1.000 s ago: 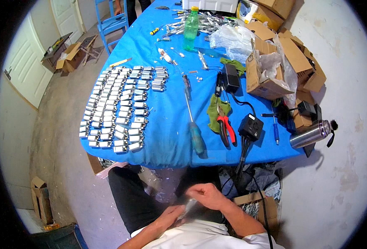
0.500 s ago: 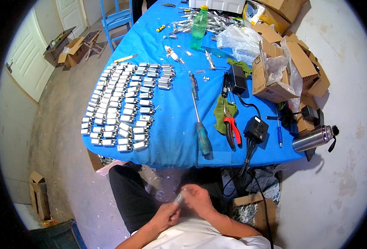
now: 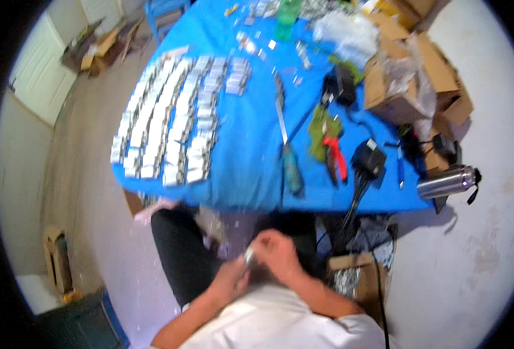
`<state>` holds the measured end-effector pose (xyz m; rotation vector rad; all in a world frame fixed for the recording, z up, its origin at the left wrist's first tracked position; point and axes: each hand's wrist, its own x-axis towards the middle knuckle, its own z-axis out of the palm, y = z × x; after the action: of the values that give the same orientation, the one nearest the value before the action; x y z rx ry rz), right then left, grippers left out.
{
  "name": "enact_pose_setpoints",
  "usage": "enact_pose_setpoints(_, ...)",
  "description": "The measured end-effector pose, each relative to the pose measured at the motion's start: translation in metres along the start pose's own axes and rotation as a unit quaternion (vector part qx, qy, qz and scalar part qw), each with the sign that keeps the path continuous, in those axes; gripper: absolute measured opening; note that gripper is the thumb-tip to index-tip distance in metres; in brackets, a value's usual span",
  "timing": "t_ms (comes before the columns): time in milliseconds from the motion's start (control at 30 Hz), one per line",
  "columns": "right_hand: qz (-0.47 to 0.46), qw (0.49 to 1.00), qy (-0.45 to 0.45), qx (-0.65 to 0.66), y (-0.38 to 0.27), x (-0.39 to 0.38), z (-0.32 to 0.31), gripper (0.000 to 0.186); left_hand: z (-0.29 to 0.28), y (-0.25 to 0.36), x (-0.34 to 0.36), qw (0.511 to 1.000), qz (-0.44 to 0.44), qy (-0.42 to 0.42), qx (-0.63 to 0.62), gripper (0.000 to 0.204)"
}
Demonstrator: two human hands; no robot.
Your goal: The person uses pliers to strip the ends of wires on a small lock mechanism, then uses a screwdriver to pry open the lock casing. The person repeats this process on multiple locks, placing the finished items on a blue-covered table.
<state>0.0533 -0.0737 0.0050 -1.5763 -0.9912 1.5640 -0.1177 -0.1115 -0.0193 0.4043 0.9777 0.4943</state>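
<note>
Above my lap, just off the near table edge, my left hand point(image 3: 231, 280) is closed round a small silvery piece point(image 3: 249, 256). The fingers of my right hand point(image 3: 276, 253) are pinched together at the upper end of that piece. Motion blur hides its finer shape. On the blue tablecloth point(image 3: 248, 157) lie several rows of small whitish metal blocks point(image 3: 172, 116), to the left. A long screwdriver with a teal handle point(image 3: 292, 171) and red-and-black pliers point(image 3: 335, 157) on a green cloth point(image 3: 318, 136) lie right of the middle.
At the right stand open cardboard boxes point(image 3: 393, 87), a black power adapter point(image 3: 343, 84), a black socket block with cables point(image 3: 368, 157) and a steel flask point(image 3: 446, 182). A green bottle point(image 3: 287, 20) is at the back. Below the table sits another box point(image 3: 373, 288).
The view has shifted, so the table sits higher in the picture and is blurred. Both hands stay together over my lap with the silvery piece between them.
</note>
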Motion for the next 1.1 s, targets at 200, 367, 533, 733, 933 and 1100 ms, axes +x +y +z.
enact_pose_setpoints(200, -0.005, 0.991, 0.007, 0.136, 0.01, 0.01, -0.004, 0.015, 0.011, 0.011, 0.001, 0.983, -0.083, -0.029, -0.162, 0.056)
enact_pose_setpoints(367, -0.017, 0.99, 0.001, 0.14, 0.012, 0.009, 0.0, 0.02, 0.004, 0.003, 0.002, 0.961, -0.125, -0.072, -0.234, 0.057)
enact_pose_setpoints(533, -0.019, 0.99, 0.009, 0.137, 0.012, 0.012, 0.003, 0.022, 0.004, 0.011, -0.001, 0.968, -0.103, -0.067, -0.22, 0.053)
enact_pose_setpoints(733, 0.009, 0.974, -0.011, 0.225, 0.012, 0.009, 0.004, 0.024, 0.003, 0.008, 0.0, 0.971, -0.079, -0.044, -0.223, 0.052)
enact_pose_setpoints(933, -0.002, 0.989, 0.015, 0.146, 0.021, 0.008, 0.002, 0.023, 0.0, 0.002, 0.001, 0.951, -0.137, -0.065, -0.27, 0.055)
enact_pose_setpoints(1100, 0.007, 0.993, 0.042, 0.109, 0.017, 0.008, 0.003, 0.022, -0.001, 0.003, 0.001, 0.942, -0.152, -0.059, -0.294, 0.056)
